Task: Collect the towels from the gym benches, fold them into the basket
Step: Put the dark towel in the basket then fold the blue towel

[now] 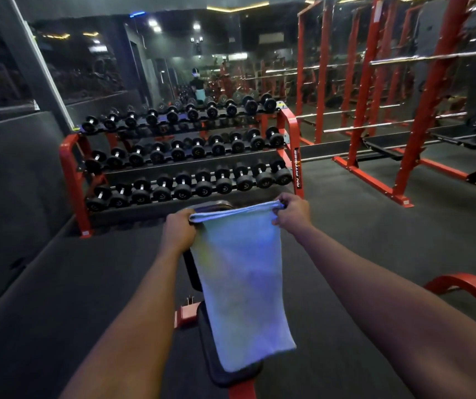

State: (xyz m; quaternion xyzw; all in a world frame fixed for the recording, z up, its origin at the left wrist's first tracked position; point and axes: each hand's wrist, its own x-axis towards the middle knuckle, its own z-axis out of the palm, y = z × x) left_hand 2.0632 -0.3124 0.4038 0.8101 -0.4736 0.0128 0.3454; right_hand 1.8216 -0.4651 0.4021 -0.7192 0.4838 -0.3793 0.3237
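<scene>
Both hands are up in front holding a pale blue-white towel by its top edge. The left hand has its fingers curled round the left corner, and the right hand pinches the right corner bunched up between thumb and fingers. The top edge is pulled out between them and looks like a couple of layers stacked together. The rest of the towel hangs straight down over a black padded bench with a red frame, and the bottom end is right down at the seat pad, though I can't tell if it's actually touching. Straight ahead past the bench is a red three-tier dumbbell rack loaded with black dumbbells. The only writing I can make out is a black strip running down the rack's right-hand upright with white letters that look like "RN FITNESS". The dumbbell ends have small markings on them, but they're too tiny to read. Off to the right are red power racks with bars across them, and there's a mirror wall behind the rack.
</scene>
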